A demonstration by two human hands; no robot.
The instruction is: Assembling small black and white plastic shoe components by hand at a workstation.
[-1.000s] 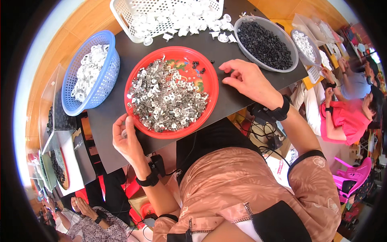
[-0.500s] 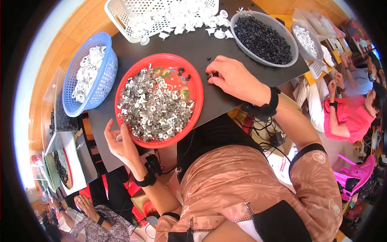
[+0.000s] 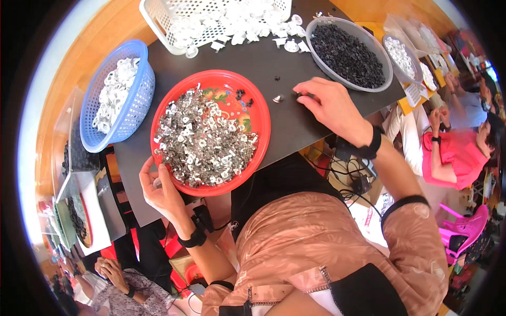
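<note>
My right hand (image 3: 337,109) is over the dark table, its thumb and forefinger pinched on a small black plastic part (image 3: 301,95). Just left of those fingertips, a small white-and-metal piece (image 3: 278,98) lies loose on the tabletop. A red plate (image 3: 262,142) with a painted pattern holds a heap of tiny metal and whitish parts (image 3: 205,142), plus several small black bits near its right rim. My left hand (image 3: 162,192) rests at the plate's lower left rim, fingers apart, the thumb by the edge. Whether any fingertip reaches under the rim, I cannot tell.
A blue basket (image 3: 145,92) of white parts stands left; a white basket (image 3: 155,26) with white pieces lies at the far side. A grey bowl (image 3: 389,73) of black parts sits far right on the table (image 3: 232,58). Co-workers sit at both sides, one in a pink shirt (image 3: 448,158).
My right hand has moved right, away from the plate. The small white-and-metal piece, formerly at its fingertips, now lies free on the table. My left hand stays by the plate.
</note>
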